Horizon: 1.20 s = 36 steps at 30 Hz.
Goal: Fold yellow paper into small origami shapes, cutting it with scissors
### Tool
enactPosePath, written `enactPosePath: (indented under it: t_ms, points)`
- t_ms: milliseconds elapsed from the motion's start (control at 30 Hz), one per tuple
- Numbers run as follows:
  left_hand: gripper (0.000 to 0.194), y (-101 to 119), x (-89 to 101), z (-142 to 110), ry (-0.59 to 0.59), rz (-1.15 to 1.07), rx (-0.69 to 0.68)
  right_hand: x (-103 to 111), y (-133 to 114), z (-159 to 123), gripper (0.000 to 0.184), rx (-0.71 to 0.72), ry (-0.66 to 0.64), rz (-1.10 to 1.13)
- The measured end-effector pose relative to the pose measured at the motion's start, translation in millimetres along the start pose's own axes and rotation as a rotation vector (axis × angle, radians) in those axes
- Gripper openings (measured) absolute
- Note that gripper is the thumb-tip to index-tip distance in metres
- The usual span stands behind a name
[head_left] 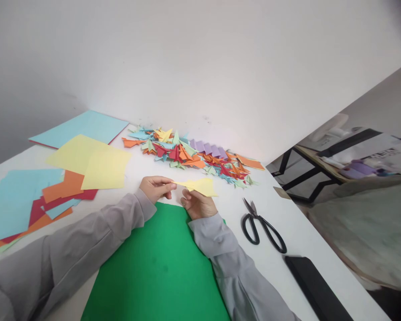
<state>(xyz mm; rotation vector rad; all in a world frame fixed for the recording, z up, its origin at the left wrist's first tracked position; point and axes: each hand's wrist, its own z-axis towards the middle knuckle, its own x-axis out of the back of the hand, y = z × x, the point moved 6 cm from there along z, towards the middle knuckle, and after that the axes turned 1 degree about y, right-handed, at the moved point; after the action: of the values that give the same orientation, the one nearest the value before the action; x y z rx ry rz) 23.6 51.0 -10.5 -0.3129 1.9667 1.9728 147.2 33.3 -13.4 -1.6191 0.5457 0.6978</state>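
A piece of yellow paper, partly folded and narrowing to a point on its left, is held up between both hands. My left hand pinches that pointed left end between thumb and fingers. Closer to the paper's middle, my right hand grips it from below, with some fingers hidden behind it. Under my hands and forearms lies a green sheet or mat on the white table. Just beyond is a long pile of small folded paper shapes in red, orange, blue, green and yellow.
Left are yellow sheets, blue paper, orange and red scraps, and a large light blue sheet. Pleated purple paper rests on the pile. Right are open black-handled scissors and a black flat object. A wall stands behind.
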Motion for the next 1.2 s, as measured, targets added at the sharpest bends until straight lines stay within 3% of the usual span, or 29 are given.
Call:
enactPosePath:
  t_ms: [200, 500, 767, 1067, 1200]
  points:
    - [0.025, 1.1, 2.2, -1.3, 0.075, -0.107, 0.051, -1.1, 0.0, 0.0, 0.028, -0.010, 0.069, -0.006]
    - [0.025, 0.8, 2.1, -0.9, 0.066, -0.123, 0.129, -1.7, 0.4, 0.5, 0.023, -0.027, 0.068, -0.015]
    - [0.020, 0.7, 3.7, 0.6, 0.023, -0.039, 0.100, -1.2, 0.1, 0.6, 0.024, -0.025, 0.090, 0.007]
    - [0.018, 5.7, 4.7, 0.0, -0.034, 0.109, -0.064, 1.1, 0.0, 1.7, 0.020, -0.033, 0.070, 0.028]
    - [0.019, 6.8, 4.3, -0.7, -0.020, 0.102, -0.058, 0.3, -0.4, 1.7, 0.019, -0.038, 0.063, 0.029]
